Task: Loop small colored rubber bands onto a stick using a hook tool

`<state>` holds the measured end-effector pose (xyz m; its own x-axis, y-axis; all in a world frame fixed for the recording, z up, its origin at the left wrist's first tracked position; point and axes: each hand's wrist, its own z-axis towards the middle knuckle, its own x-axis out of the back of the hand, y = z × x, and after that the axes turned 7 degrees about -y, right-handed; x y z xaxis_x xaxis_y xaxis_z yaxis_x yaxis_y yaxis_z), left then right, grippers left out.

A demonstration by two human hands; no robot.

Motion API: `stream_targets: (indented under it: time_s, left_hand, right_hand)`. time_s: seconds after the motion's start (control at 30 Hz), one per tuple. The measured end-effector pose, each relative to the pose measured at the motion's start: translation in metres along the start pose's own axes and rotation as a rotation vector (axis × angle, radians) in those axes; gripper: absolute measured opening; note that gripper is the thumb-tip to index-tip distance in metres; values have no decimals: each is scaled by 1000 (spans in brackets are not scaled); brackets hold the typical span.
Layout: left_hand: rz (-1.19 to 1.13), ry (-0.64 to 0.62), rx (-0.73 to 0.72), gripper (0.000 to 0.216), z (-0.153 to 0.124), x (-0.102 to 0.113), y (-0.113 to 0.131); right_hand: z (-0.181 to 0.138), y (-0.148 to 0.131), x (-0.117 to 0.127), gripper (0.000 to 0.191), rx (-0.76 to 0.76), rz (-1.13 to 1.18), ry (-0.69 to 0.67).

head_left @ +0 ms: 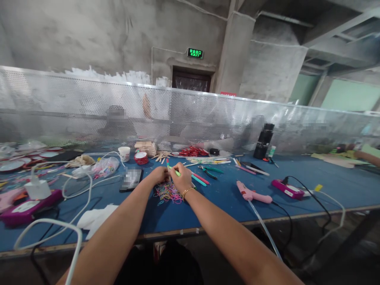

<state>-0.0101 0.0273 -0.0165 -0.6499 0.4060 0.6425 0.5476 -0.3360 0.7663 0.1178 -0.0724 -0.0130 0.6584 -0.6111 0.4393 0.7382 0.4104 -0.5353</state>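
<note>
My left hand (160,175) is closed, its fingers pinching a thin flat craft stick (168,163) that stands upright with a red and green upper end. In my right hand (181,179) is a light green marker (177,173), held like a pen against or very near the stick; the exact contact is too small to make out. Below both hands lies a loose pile of small coloured loops (169,194), perhaps rubber bands. Just right of my right hand lie a red marker (201,178) and a turquoise marker (199,180).
A phone (131,180) lies left, near a paper cup (124,153) and red tape roll (141,158). Pliers (209,172), a pink glue gun (252,194) and a purple power strip (287,189) lie right. White cables (89,190) loop across the left side. A perforated metal screen (192,118) borders the back.
</note>
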Motion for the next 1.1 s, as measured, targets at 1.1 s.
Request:
stream_targets:
  time_s: [1.1]
  left_hand:
    - [-88, 30, 65, 16, -3, -4, 8]
  right_hand:
    - [-1, 1, -1, 11, 26, -7, -13]
